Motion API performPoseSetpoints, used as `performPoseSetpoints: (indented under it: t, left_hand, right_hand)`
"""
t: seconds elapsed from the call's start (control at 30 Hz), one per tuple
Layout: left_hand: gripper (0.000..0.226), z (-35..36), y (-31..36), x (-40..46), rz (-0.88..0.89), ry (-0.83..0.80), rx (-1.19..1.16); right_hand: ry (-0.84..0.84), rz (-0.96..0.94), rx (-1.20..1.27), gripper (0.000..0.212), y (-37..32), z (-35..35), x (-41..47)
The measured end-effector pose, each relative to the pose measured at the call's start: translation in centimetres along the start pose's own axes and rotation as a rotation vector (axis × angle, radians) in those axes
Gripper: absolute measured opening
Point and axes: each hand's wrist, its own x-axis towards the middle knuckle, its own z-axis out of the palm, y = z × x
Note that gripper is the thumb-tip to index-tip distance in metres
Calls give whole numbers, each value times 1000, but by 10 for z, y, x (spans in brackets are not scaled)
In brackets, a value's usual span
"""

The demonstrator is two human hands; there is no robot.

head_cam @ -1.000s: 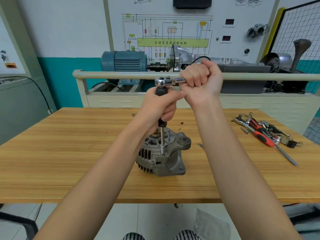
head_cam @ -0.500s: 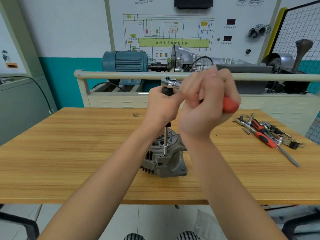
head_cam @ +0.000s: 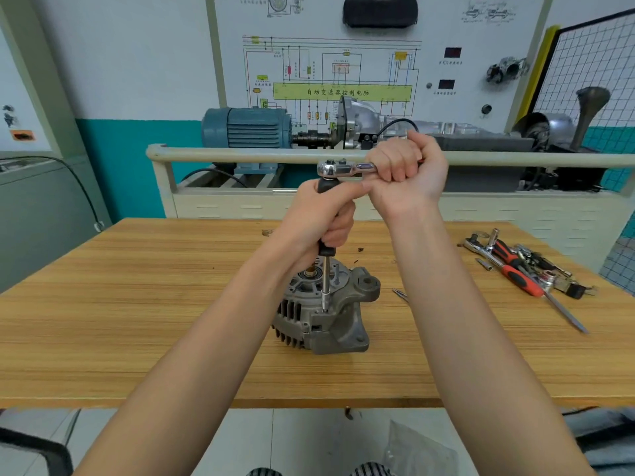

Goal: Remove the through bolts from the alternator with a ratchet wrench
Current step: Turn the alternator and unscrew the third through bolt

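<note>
A grey alternator [head_cam: 326,314] stands on the wooden table [head_cam: 137,321], pulley end up. A chrome ratchet wrench [head_cam: 331,167] sits atop a long black-gripped extension [head_cam: 325,283] that runs straight down to a through bolt on the alternator's upper housing. My left hand [head_cam: 324,218] grips the black extension just under the ratchet head. My right hand [head_cam: 403,173] is wrapped round the ratchet handle, which points right; the handle is mostly hidden in my fist.
A pile of tools [head_cam: 522,266] with red-handled screwdrivers and sockets lies at the table's right. A small metal piece [head_cam: 400,293] lies just right of the alternator. Behind the table runs a beige rail [head_cam: 240,154] with a blue motor [head_cam: 245,127] and a training board.
My right hand swung the ratchet handle toward me half a second ago and has now swung it back to the right. My left hand kept its grip on the extension.
</note>
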Motion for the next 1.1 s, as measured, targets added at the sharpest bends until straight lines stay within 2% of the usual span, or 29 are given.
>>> performPoseSetpoints:
  t: [0.17,0.23,0.3,0.37,0.47,0.6,0.67,0.83,0.9,1.0,1.1]
  left_hand:
    - [47,12,-1,0,7,214,23]
    - [43,17,-1,1,4,290,47]
    - [43,21,-1,2,30,345,88]
    - [42,23,-2,1,66,364,120]
    - [41,17,-3,-1,38,306,60]
    - [31,-2,1,-2,56,58,38]
    - [20,-6,3,0,30,-18,-2]
    - [39,-6,3,-1,-53,-150,-33]
    - [47,-6,3,-2,-62,-128,-33]
    - [56,1,1,-2,-60,22,-16]
    - [47,12,0,-1,-62,204,7]
  right_hand:
    - [-145,-206,-146,46,4,7,-28]
    - [-246,-418,-345,48,14,10,-43]
    - [-372,-713,-559,40,31,12,-56]
    - [-436,-856,-659,38,42,13,-63]
    - [-398,-764,-603,36,38,16,-61]
    - [-240,-422,-420,52,13,16,-46]
    - [-152,-249,-312,48,4,15,-31]
    - [-6,55,-82,47,0,5,5]
    - [4,80,-64,47,0,1,9]
    - [-40,-11,-66,43,2,5,-2]
    - [-130,-172,-170,47,3,9,-23]
